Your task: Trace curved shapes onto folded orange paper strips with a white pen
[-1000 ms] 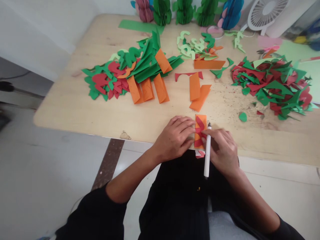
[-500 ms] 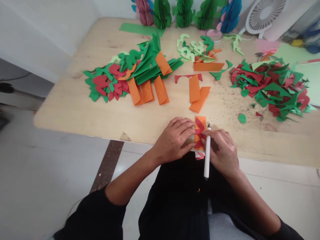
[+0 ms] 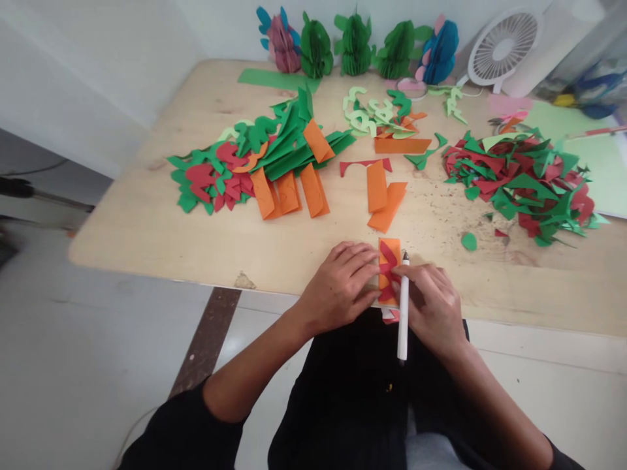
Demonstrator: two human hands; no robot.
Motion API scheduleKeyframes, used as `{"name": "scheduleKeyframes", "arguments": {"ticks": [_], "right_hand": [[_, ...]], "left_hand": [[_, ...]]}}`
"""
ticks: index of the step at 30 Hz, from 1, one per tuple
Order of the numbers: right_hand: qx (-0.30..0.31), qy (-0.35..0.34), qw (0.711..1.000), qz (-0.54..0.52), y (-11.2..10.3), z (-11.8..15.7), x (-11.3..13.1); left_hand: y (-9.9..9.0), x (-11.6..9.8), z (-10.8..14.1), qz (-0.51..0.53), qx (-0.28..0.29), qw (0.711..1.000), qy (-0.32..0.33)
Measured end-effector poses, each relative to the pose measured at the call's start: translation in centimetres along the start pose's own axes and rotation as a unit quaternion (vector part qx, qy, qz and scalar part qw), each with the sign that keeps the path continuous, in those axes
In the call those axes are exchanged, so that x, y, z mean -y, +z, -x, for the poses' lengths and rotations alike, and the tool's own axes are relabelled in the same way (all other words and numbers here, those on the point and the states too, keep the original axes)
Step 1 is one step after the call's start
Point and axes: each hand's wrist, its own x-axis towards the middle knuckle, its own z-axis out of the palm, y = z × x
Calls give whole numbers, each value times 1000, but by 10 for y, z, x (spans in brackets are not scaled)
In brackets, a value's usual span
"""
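An orange paper strip (image 3: 383,243) lies at the table's front edge, with a red leaf-shaped paper cutout (image 3: 387,268) on top of it. My left hand (image 3: 343,282) rests flat at the strip's left side, fingers stretched out and slightly bent, the tips touching its edge and the cutout. In my right hand (image 3: 433,299) is a white pen (image 3: 403,320), slanting nearly upright in view with its dark tip pointing away from me. The thumb and index finger of that hand also press on the cutout's right side, covering part of it.
Folded orange papers (image 3: 377,187) lie just beyond the hands. Green and red cutouts (image 3: 200,176) are heaped on the left, paper scraps (image 3: 529,176) on the right. Along the wall stand honeycomb paper figures (image 3: 355,46) and a white fan (image 3: 504,49).
The camera view has tipped slightly upward, so everything on the table appears lower. Both hands, the pen and the cutout keep nearly the same position on the strip.
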Motion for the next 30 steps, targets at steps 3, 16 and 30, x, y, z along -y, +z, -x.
{"name": "scheduleKeyframes", "arguments": {"ticks": [3, 16, 30], "right_hand": [[-2, -1, 1000, 4, 1, 0, 0], [-28, 14, 999, 19, 0, 0, 2], [-25, 21, 999, 28, 1, -1, 2]], "left_hand": [[0, 0, 1, -3, 3, 1000, 0], [-1, -1, 1, 0, -9, 1000, 8], [-1, -1, 1, -2, -8, 1000, 10]]}}
